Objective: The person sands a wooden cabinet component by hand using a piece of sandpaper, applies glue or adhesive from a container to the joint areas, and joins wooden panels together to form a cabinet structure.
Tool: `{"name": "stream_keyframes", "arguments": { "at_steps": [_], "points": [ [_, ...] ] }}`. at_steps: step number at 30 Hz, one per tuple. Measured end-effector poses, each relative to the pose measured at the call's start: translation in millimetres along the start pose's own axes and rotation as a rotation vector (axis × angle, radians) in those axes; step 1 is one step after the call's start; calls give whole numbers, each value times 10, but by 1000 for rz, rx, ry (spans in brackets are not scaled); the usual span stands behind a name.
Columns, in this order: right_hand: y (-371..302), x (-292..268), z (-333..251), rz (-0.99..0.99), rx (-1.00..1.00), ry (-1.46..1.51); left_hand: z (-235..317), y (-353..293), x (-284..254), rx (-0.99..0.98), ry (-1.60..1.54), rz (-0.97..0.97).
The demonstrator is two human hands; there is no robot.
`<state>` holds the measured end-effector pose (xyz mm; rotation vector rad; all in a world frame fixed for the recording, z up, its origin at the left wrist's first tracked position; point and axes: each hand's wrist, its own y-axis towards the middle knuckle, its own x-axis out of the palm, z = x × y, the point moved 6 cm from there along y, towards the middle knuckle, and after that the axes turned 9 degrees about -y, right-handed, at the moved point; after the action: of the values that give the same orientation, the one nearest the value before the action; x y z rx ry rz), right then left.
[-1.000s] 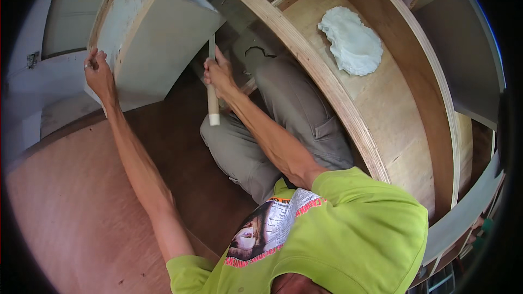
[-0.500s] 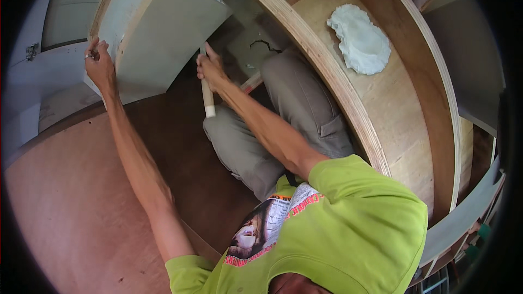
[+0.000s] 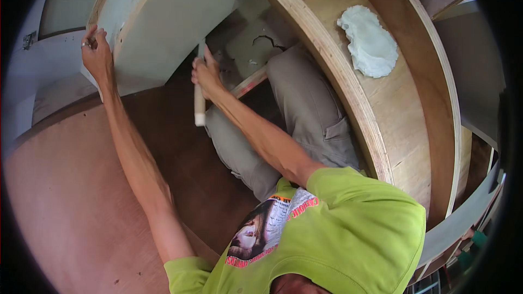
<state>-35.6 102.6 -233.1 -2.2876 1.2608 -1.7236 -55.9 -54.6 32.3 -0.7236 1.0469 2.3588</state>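
My left hand [image 3: 98,61] is at the lower edge of a pale cabinet frame [image 3: 139,19] at the upper left. Its fingers are curled together and a ring shows on one. Whatever lies between the fingertips is too small to make out. My right hand [image 3: 207,78] is wrapped round the light wooden handle [image 3: 200,110] of a tool. The handle's butt points down toward my knee. Above the fist a narrow grey part of the tool shows beside the cabinet's grey side panel [image 3: 185,19]; its working end is hard to tell.
To my right stands an open plywood carcass [image 3: 321,43], with a crumpled white sheet [image 3: 370,43] lying in it. A reddish-brown board [image 3: 76,185] spans the lower left. My bent legs [image 3: 305,98] are between the carcass and the dark brown surface [image 3: 180,152]. A hinge [image 3: 29,40] sits far left.
My right hand and the tool have shifted slightly left and down, the handle now more upright. My left hand stays by the frame edge. The carcass appears a little further right.
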Motion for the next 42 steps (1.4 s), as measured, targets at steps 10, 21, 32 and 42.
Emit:
{"name": "stream_keyframes", "arguments": {
  "at_steps": [10, 21, 32, 42],
  "points": [
    [92, 145, 206, -39, 25, -47, -17, 61, 63, -3, -7, -22],
    [290, 246, 322, -89, 32, -33, 64, 100, 170, -1, 6, -37],
    [246, 210, 461, -22, 98, -88, -51, 143, 164, 62, -47, 1],
    [223, 292, 701, -49, 129, -38, -55, 160, 188, 67, -74, -6]
  ]
}}
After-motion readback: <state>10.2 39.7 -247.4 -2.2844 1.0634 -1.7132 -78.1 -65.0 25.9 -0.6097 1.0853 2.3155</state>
